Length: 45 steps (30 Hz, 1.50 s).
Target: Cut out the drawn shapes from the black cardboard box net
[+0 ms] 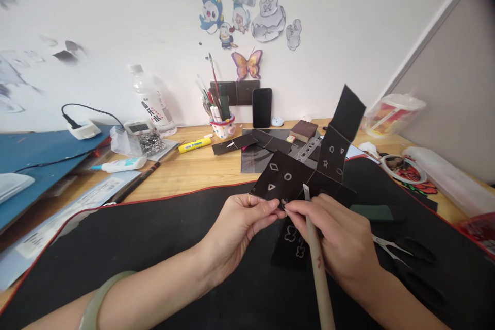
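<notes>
A black paper piece (297, 170) with several folded panels is held above the mat. Small light-edged shapes mark it: a diamond, a triangle, circles, a star and flower outlines. My left hand (247, 221) pinches the near edge of one panel between thumb and fingers. Against that same edge, thumb and index finger of my right hand (336, 237) are pressed close to the left fingertips. Lying through the right hand is a wooden-handled craft knife (317, 273), its pale slanted tip pointing away from me. What sits between the right fingertips is too small to make out.
Scissors (394, 247) and a dark green block (373, 212) lie right on the black mat (162, 247). Behind are a pen cup (223, 128), a phone (262, 108), a yellow marker (195, 145) and a stencil ruler (308, 149). A water bottle (152, 103) stands back left.
</notes>
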Tool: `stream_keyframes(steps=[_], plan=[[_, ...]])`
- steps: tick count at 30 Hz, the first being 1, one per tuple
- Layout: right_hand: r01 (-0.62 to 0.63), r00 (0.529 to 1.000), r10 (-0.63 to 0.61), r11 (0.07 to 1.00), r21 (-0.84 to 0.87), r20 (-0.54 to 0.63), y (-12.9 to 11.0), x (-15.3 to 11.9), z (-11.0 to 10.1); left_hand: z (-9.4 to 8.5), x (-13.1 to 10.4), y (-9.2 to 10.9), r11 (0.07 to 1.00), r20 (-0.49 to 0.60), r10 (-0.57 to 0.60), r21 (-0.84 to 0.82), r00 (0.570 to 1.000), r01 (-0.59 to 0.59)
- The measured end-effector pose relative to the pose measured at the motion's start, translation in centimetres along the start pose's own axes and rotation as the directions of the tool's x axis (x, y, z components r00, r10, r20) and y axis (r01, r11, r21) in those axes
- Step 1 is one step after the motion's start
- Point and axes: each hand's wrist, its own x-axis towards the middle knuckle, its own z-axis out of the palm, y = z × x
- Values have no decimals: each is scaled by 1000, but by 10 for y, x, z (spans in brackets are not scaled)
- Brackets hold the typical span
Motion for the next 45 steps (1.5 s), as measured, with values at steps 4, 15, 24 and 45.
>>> stream_keyframes(steps=[4, 15, 24, 45], plan=[[46, 999, -46, 998, -35, -10, 2, -1, 0, 1, -1, 0, 1000, 9, 0, 12, 1000, 0], [-19, 999, 16, 998, -57, -42, 2, 6, -10, 1, -2, -1, 994, 5, 19, 110, 1000, -20], [123, 992, -126, 980, -155, -5, 2, 5, -7, 6, -6, 0, 969, 50, 113, 215, 992, -121], [119, 991, -131, 965, -235, -37, 19, 15, -28, 9, -6, 7, 945, -29, 167, 288, 986, -151]])
